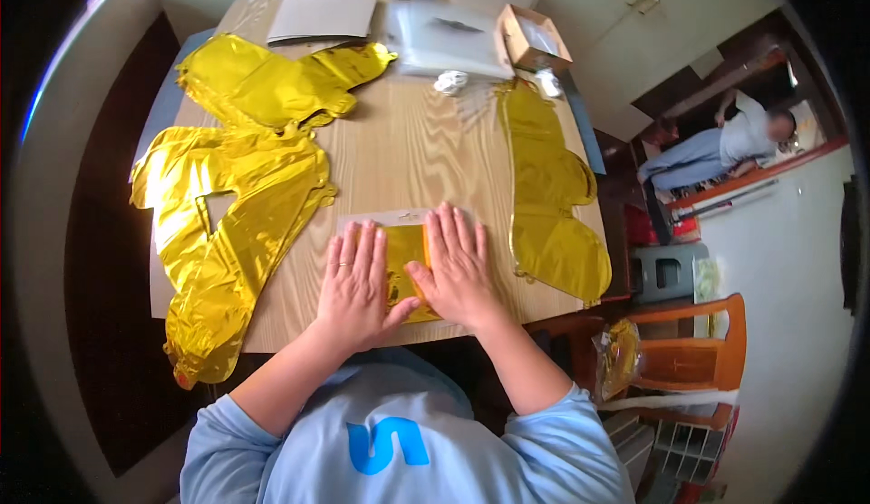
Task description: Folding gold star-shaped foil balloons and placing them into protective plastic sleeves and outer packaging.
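Note:
Both palms press down on a flat clear plastic bag that holds folded gold foil, near the table's front edge. My left hand lies flat over the bag's left side, fingers stretched forward, with a ring on one finger. Over the right side rests my right hand, its fingers extended and its thumb pointing inward across the gold. To the left, large flat gold foil balloons spread over the table and hang past its front edge. Another flat gold foil balloon lies to the right.
At the back of the wooden table are a stack of clear plastic bags, a grey-white folder and a small open box. A wooden chair stands at the right, with a person beyond in a doorway.

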Demonstrator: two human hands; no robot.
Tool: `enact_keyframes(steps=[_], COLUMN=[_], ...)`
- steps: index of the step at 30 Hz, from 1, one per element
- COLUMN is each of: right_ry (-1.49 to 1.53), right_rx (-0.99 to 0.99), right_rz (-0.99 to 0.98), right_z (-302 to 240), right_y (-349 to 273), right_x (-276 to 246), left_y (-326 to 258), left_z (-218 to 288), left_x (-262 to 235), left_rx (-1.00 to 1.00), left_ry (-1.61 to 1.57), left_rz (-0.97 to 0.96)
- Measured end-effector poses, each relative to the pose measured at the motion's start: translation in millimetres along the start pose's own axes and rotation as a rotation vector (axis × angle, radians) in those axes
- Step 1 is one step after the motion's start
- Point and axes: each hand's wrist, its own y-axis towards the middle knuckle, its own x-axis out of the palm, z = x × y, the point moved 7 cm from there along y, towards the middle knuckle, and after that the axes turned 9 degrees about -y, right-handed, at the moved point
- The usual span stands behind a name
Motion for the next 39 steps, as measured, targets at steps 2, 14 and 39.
enact_keyframes(steps=[2, 14, 39], right_ry=[0.031, 0.047, 0.193], right_rx=[-0.017, -0.013, 0.229], right_rz=[0.001, 0.015, 0.277], right_z=[-2.7, -0.2, 165.4], right_y=[1.7, 1.9, 273.3], right_x=[-0.4, -6.2, -111.3], left_y=[-3.3, -1.7, 6.6], left_z=[-0.4, 0.8, 3.4], left_x=[-1.1, 4.6, -8.0], left_rx=[0.004, 0.011, 0.003], left_ry=[-0.007, 0.052, -0.079], left_rz=[0.009, -0.02, -0.118])
